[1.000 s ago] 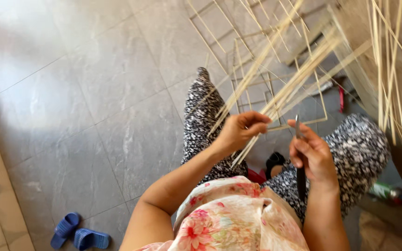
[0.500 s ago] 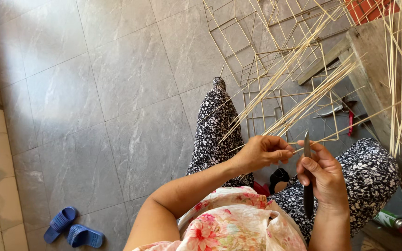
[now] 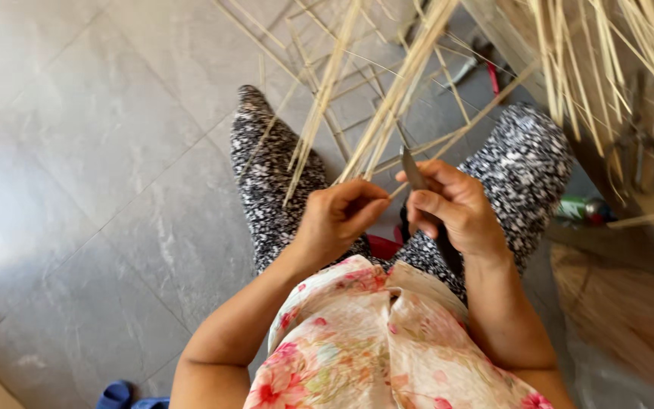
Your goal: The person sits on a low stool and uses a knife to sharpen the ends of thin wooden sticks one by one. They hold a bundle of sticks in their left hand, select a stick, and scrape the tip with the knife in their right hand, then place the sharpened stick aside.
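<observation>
My left hand (image 3: 338,220) is closed around the near ends of several long pale bamboo strips (image 3: 395,98) that fan up and away over my lap. My right hand (image 3: 452,208) grips a knife (image 3: 415,173) by its dark handle, the grey blade pointing up beside the strips' ends. The two hands sit close together above my knees, which are in black-and-white patterned trousers (image 3: 270,174). A floral top fills the bottom of the view.
Grey floor tiles (image 3: 100,167) spread to the left. More bamboo strips hang at the upper right over a wooden bench (image 3: 645,182). A red-handled tool (image 3: 486,64) lies on the floor ahead. Blue slippers (image 3: 119,395) show at the bottom edge.
The view has swung closer over my lap. Both hands stay on the strips and the knife, now nearer together, with the blade raised by the strip ends.
</observation>
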